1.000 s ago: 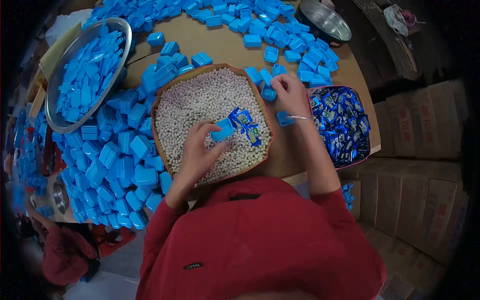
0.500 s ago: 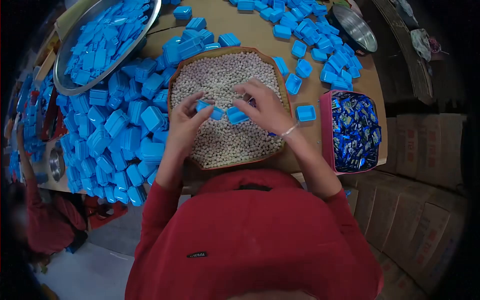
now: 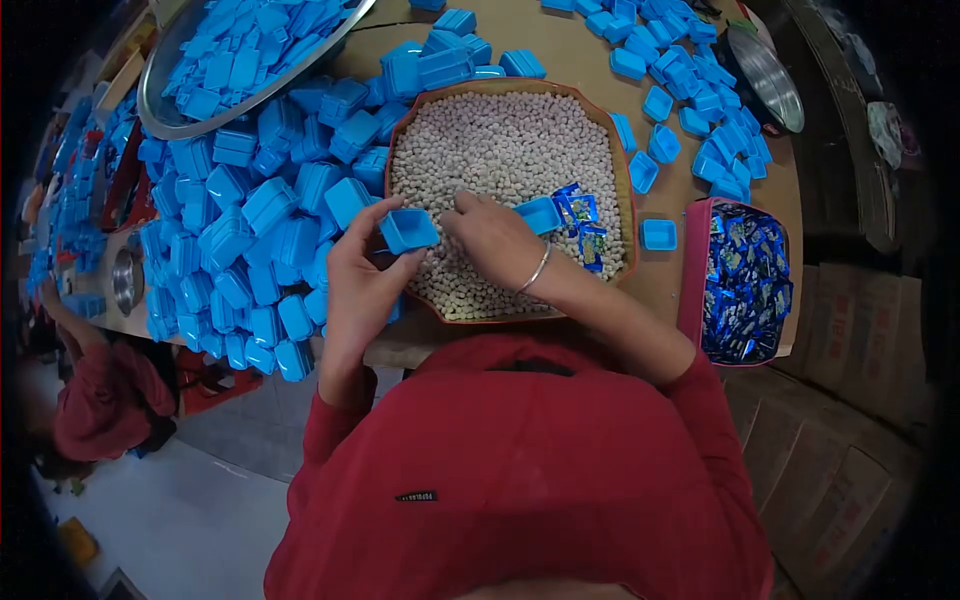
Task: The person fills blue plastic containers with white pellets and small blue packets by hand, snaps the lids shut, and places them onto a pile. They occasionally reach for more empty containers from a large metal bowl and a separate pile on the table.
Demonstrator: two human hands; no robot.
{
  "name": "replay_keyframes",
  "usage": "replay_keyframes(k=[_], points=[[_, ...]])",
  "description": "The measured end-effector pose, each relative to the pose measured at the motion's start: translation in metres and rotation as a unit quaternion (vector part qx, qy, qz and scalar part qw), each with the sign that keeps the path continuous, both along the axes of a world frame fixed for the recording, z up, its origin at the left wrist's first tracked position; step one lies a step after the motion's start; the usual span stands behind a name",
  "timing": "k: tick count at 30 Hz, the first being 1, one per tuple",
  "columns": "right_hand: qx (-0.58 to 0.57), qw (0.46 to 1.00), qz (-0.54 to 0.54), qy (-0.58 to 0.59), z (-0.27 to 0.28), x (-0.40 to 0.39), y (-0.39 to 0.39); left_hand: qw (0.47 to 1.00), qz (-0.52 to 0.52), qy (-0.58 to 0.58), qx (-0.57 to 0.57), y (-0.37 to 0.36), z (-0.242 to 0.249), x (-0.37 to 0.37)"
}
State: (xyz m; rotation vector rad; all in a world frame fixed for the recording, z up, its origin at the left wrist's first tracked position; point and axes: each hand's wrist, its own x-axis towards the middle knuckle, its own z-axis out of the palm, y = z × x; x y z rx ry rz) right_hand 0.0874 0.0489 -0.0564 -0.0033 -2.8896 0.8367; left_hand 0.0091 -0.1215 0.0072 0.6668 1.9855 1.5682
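Between the thumb and fingers of my left hand (image 3: pixel 365 275), a small blue box (image 3: pixel 408 230) is held over the left part of a tray (image 3: pixel 632 215) of small pale pellets. My right hand (image 3: pixel 492 235) reaches into the pellets just right of that box, its fingers bent together; whatever they hold is hidden. Another blue box (image 3: pixel 540 214) lies on the pellets behind my right hand. Several blue printed packets (image 3: pixel 592 245) rest on the pellets at the tray's right side.
Many blue boxes (image 3: pixel 270 205) are heaped to the left, below a metal bowl (image 3: pixel 150 118) of flat blue pieces. A pink-edged container (image 3: pixel 692 280) of packets and a single blue box (image 3: pixel 659 235) stand right. Another person (image 3: pixel 105 390) is at the lower left.
The view has shifted, moving the tray rightward and up. My right hand has let go of its blue box and lowered to the pellets. The left-hand box now shows its open top.
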Motion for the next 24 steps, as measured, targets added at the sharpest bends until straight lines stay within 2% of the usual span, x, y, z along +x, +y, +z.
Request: replay_keyframes(k=[2, 3, 6, 9, 13, 16, 19, 21, 24], points=[[-0.03, 0.998, 0.037, -0.037, 0.007, 0.011, 0.008, 0.999, 0.001, -0.005, -0.043, 0.004, 0.0, 0.005], [-0.075, 0.996, 0.022, -0.044, 0.016, 0.016, 0.012, 0.999, -0.006, -0.01, -0.043, 0.006, -0.002, 0.008], [-0.094, 0.995, 0.002, -0.02, 0.045, 0.024, 0.021, 0.998, -0.042, -0.001, -0.041, 0.014, -0.017, 0.012], [-0.089, 0.996, 0.012, 0.013, 0.071, 0.029, 0.014, 0.968, -0.079, -0.207, 0.116, 0.025, -0.031, 0.022], [-0.146, 0.989, -0.008, 0.033, 0.089, 0.034, 0.006, 0.955, -0.082, -0.219, 0.182, 0.028, -0.039, 0.023], [-0.186, 0.98, -0.041, 0.062, 0.092, 0.042, 0.016, 0.933, -0.097, -0.298, 0.176, 0.024, -0.03, 0.019], [-0.257, 0.961, -0.078, 0.071, 0.09, 0.056, 0.024, 0.873, -0.108, -0.429, 0.207, 0.02, -0.027, 0.016], [-0.286, 0.95, -0.103, 0.063, 0.086, 0.066, 0.028, 0.878, -0.108, -0.42, 0.204, 0.02, -0.03, 0.016], [-0.265, 0.957, -0.118, 0.018, 0.076, 0.082, 0.029, 0.879, -0.105, -0.423, 0.194, 0.023, -0.028, 0.017]])
